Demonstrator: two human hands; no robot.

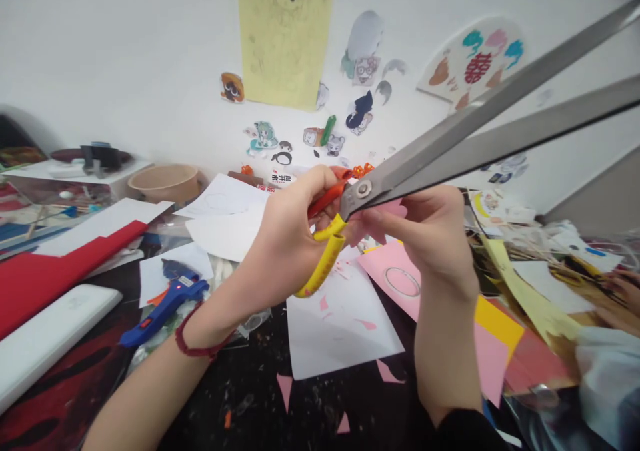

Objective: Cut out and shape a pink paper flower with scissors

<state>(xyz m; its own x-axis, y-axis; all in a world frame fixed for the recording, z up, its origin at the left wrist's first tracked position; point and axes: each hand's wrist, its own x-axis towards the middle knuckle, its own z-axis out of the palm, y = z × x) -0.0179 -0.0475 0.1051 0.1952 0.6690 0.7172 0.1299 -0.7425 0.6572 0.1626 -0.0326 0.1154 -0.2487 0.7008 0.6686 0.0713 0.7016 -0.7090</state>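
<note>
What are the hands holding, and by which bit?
The left hand holds the scissors by their red and yellow handles; the right hand pinches a piece of pink paper, but exactly where on it is hidden.

Below the fingers (395, 228), a dark surface (310, 418) is carrying a white sheet (340, 351), pink scraps (285, 391) are lying on the near side of them, an orange scrap (228, 419) is resting to their lower left, and a pink sheet (383, 268) and yellow sheet (497, 324) are overlapping to their right.
</note>
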